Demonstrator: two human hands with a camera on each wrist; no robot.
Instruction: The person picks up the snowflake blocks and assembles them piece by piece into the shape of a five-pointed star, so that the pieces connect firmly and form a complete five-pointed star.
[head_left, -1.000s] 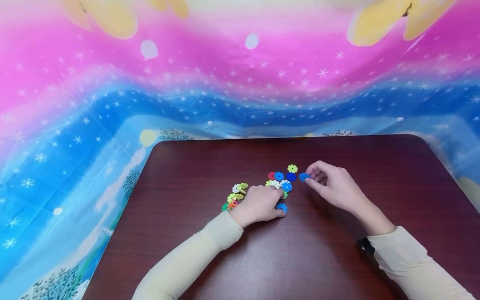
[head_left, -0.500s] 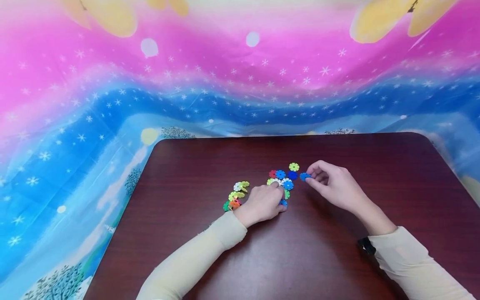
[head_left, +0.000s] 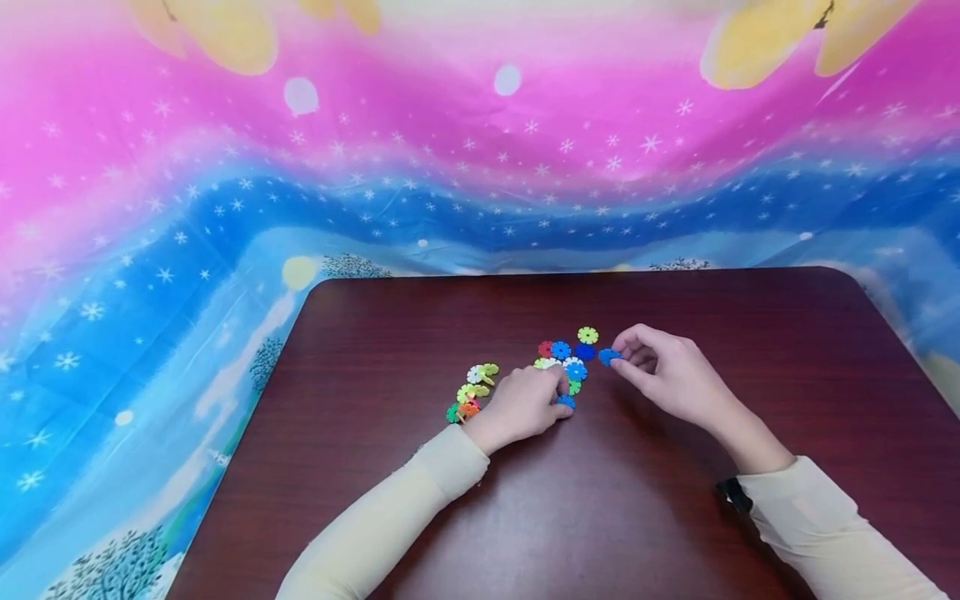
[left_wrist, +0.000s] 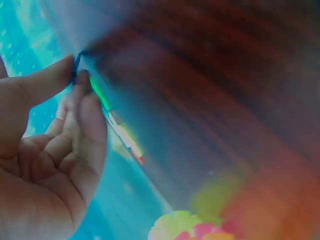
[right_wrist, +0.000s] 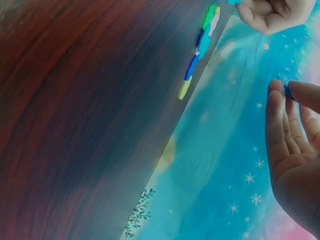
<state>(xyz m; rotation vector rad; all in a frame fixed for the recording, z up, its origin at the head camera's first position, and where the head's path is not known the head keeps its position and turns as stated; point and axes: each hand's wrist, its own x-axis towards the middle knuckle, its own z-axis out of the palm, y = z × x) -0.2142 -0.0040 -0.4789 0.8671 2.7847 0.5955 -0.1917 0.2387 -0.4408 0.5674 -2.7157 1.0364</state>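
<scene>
My left hand (head_left: 525,400) pinches a blue notched plastic disc (head_left: 567,403) between thumb and fingertips; in the left wrist view this disc (left_wrist: 77,67) shows edge-on. Over to the right, my right hand (head_left: 671,375) pinches another blue notched disc (head_left: 609,357), also seen as a thin blue piece (right_wrist: 288,92) in the right wrist view. Between the hands and just beyond the left one lies a group of discs: a yellow-green disc (head_left: 587,335), a dark blue disc (head_left: 585,352), a red disc (head_left: 545,349), blue and white ones, and a green disc (head_left: 575,387).
To the left of my left wrist sits a cluster of interlocked discs, including a white disc (head_left: 475,374), an orange disc (head_left: 469,410) and a green disc (head_left: 453,412). Everything lies on a dark reddish-brown table (head_left: 420,325). A patterned cloth (head_left: 480,183) hangs behind its far edge.
My left hand has shifted the blue disc slightly away from me, closer to the green disc. The right hand stays nearly still with its disc.
</scene>
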